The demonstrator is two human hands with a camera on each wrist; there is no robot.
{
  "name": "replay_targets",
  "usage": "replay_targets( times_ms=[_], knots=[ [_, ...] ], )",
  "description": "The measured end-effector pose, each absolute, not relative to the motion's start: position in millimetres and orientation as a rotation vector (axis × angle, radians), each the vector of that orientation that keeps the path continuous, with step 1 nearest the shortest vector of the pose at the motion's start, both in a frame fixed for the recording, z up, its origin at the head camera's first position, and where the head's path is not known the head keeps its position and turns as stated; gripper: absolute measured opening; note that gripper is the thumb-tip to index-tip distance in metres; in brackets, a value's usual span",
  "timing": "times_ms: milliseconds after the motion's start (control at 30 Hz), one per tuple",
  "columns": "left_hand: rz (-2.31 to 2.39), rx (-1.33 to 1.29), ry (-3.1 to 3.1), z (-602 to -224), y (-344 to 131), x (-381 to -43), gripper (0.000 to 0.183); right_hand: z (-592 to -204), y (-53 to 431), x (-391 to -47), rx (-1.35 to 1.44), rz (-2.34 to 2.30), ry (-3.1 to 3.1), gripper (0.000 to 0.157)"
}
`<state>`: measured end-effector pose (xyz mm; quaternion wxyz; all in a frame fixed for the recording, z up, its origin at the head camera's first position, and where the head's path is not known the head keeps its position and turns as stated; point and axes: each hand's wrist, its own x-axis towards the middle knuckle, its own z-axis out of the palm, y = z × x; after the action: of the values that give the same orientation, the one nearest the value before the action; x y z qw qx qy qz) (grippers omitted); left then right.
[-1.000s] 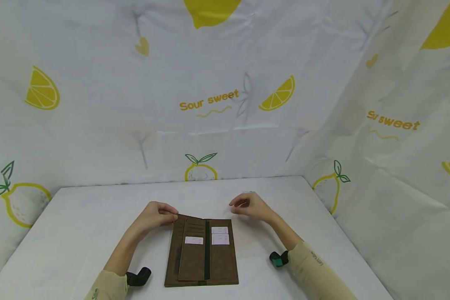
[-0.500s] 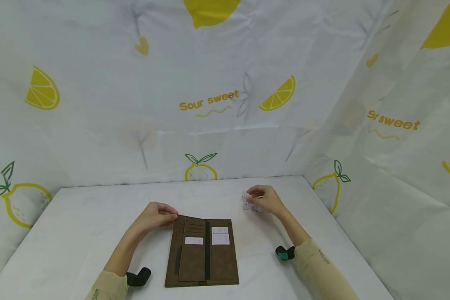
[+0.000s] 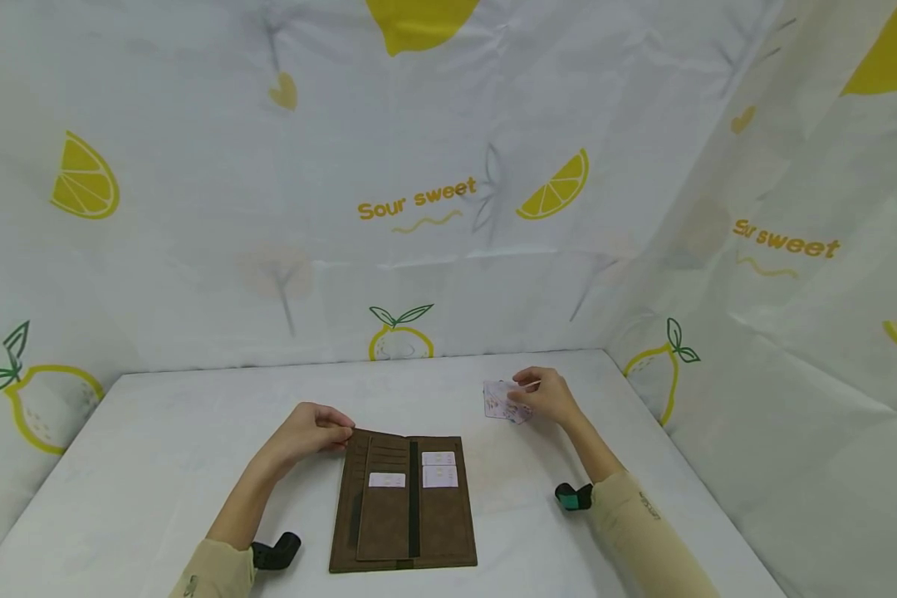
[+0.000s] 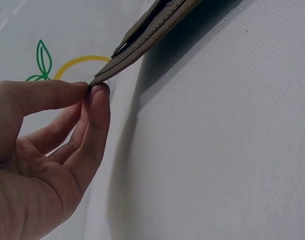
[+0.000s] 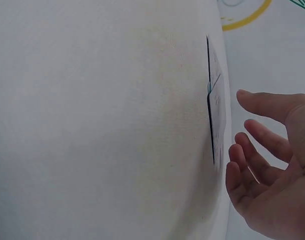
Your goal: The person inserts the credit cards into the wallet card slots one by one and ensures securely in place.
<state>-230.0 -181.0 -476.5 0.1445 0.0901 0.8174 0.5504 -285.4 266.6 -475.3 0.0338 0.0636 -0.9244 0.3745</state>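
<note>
Looks like a makeshift recording booth: wrinkled white sheeting hung at the back and along the right side, printed with lemon slices, whole lemons and "Sour sweet" lettering. White tabletop right up against it. Black wrist cameras at both beige cuffs suggest data capture. Home, office or lab behind the sheeting: can't tell.

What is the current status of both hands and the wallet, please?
Left hand pinches far left corner of open wallet. Right hand empty, beside loose cards. Nothing visible in the way between cards and wallet.
</note>
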Motion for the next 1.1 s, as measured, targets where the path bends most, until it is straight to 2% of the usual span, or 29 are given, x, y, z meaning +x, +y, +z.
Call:
replay_targets(
  times_ms=[333, 767, 1100],
  knots=[
    [1.586, 0.265, 2.364, -478, -182, -231, 0.023, -479, 266, -287, 0.096, 1.047, -2.963, 0.058],
    [1.583, 0.259, 2.368, -475, -182, -230, 0.022, -474, 257, -288, 0.039, 0.979, -3.035, 0.053],
    [1.579, 0.239, 2.368, -475, -180, -230, 0.022, -474, 259, -292, 0.0, 1.006, -3.06, 0.056]
  ],
)
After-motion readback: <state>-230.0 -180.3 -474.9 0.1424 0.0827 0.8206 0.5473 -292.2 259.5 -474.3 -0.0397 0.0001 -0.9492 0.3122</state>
